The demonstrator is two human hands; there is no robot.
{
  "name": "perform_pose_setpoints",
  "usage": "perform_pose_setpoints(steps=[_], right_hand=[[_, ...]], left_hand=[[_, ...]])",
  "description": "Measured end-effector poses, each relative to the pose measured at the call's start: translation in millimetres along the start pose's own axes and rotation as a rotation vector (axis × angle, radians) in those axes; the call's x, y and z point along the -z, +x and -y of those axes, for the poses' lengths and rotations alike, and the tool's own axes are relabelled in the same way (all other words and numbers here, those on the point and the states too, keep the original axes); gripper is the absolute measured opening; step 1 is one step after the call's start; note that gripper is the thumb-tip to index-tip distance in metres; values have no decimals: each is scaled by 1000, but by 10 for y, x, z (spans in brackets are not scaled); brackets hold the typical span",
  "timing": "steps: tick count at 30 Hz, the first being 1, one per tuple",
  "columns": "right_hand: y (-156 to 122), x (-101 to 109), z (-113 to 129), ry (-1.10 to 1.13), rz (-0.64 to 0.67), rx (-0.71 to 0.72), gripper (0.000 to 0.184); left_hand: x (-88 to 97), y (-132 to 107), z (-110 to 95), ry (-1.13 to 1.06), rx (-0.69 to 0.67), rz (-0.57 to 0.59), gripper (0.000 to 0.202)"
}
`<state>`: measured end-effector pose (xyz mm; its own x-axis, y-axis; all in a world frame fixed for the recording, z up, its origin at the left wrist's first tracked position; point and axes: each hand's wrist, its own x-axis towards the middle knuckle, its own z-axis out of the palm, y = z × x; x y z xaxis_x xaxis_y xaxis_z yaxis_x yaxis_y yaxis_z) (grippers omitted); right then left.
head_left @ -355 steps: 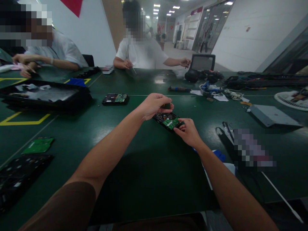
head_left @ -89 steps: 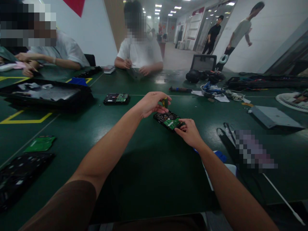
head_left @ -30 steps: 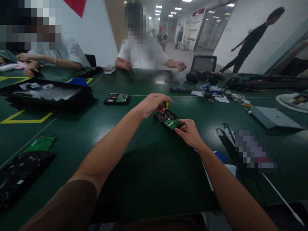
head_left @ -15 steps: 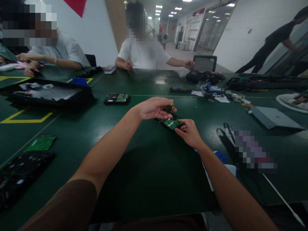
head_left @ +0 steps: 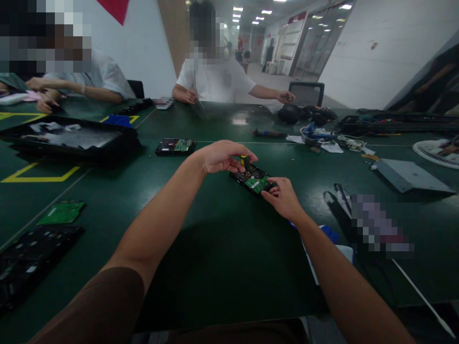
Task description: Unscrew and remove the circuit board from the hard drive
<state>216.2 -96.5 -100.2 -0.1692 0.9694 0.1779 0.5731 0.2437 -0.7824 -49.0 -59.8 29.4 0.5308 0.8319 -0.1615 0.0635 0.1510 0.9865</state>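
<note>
My left hand (head_left: 226,156) is closed around a short screwdriver (head_left: 245,162) with a yellow and dark handle, held upright over a hard drive (head_left: 255,183). The drive lies on the green table with its green circuit board facing up. Whether the screwdriver's tip touches it cannot be made out. My right hand (head_left: 282,195) grips the drive's right end between thumb and fingers. Farther left lies a second hard drive (head_left: 174,146), also board side up.
At the left are a loose green circuit board (head_left: 61,212), black drive bodies (head_left: 36,258) and a black tray (head_left: 71,138). A grey metal box (head_left: 412,176) and a lanyard badge (head_left: 378,220) lie right. Two co-workers sit across the table.
My left hand has shifted a little to the left with the screwdriver, uncovering more of the hard drive. My right hand keeps its hold. The standing person at right has moved farther right.
</note>
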Motion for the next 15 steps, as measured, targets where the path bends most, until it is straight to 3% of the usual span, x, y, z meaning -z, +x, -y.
perform_pose_setpoints(steps=[11,15], right_hand=[[-1,-2,30,9,-12,0,51],[1,-12,17,34,-10,14,50]], left_hand=[[-158,25,11,276,-245,-206,11],[-182,23,3,351,-319,-173,17]])
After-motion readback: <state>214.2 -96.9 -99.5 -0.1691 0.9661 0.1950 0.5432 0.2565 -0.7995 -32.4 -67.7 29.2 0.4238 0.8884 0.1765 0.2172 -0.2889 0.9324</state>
